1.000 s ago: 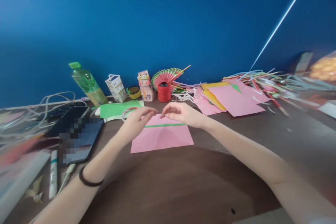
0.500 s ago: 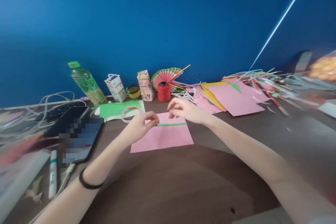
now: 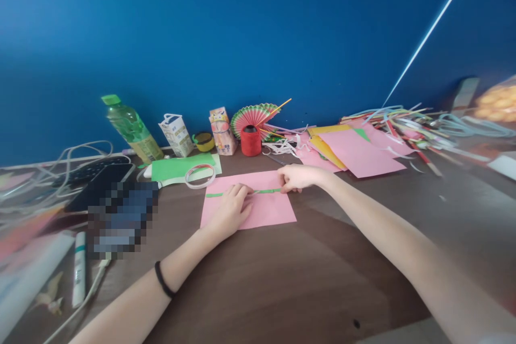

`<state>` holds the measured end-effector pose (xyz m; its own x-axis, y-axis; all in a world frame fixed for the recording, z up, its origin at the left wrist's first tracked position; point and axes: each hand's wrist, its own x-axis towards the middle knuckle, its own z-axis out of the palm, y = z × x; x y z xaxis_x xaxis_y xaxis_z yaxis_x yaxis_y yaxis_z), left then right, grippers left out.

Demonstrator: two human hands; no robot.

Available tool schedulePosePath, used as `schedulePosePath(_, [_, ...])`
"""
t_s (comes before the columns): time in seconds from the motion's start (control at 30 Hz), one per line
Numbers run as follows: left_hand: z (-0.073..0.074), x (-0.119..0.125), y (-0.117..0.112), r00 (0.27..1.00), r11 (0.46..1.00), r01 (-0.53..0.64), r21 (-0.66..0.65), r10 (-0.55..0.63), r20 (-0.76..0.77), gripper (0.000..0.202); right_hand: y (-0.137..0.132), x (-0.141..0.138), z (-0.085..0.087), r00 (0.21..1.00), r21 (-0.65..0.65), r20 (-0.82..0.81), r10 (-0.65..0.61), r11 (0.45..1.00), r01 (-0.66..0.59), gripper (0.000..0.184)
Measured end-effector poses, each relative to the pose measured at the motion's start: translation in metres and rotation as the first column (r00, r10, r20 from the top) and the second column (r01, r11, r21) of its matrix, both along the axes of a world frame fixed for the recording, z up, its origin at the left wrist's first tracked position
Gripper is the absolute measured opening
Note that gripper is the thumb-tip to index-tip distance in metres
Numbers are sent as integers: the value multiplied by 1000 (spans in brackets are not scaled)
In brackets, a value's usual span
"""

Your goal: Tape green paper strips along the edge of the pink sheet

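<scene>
A pink sheet of paper [image 3: 264, 212] lies on the dark table, and a thin green strip [image 3: 266, 191] runs across it from side to side. My left hand [image 3: 231, 208] rests on the sheet with its fingers loosely stretched over the strip's middle, holding nothing. At the sheet's right edge, my right hand [image 3: 299, 177] is closed in a pinch on the strip's right end. Behind the left hand, a roll of clear tape [image 3: 200, 176] lies partly on green paper [image 3: 177, 168].
Along the blue wall stand a green bottle [image 3: 133, 131], a white carton [image 3: 177, 135], a red spool [image 3: 250, 142] and a paper fan [image 3: 252, 116]. Pink sheets [image 3: 355, 153] and loose strips lie to the right. A phone [image 3: 124, 220], a marker [image 3: 79, 269] and cables occupy the left.
My left hand has moved right and nearer, from the strip's left end onto its middle. My right hand has come down from above the sheet to the strip's right end.
</scene>
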<state>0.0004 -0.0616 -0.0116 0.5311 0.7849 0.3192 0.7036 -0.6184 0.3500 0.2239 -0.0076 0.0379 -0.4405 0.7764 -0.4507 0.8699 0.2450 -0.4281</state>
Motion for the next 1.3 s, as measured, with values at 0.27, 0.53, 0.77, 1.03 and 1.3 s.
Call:
schedulePosePath(0.27, [4, 0, 0, 999, 998, -22, -66, 24, 33, 15, 4, 5, 1, 995, -58, -96, 32, 998, -37, 5])
schedulePosePath(0.53, [25, 27, 2, 974, 977, -69, -203, 110, 197, 8, 2, 1, 9, 910, 65, -408, 68, 997, -45, 5])
schedulePosePath(0.77, [16, 39, 22, 922, 971, -44, -235, 130, 366, 13, 15, -5, -15, 721, -19, -688, -83, 995, 96, 4])
schedulePosePath(1.03, [9, 35, 28, 910, 959, -86, -271, 186, 370, 14, 12, -13, -16, 689, 89, -718, -96, 969, 229, 17])
schedulePosePath(1.3, [5, 34, 31, 912, 971, -88, -222, 168, 373, 15, 2, -18, -10, 702, 145, -711, -37, 969, 199, 19])
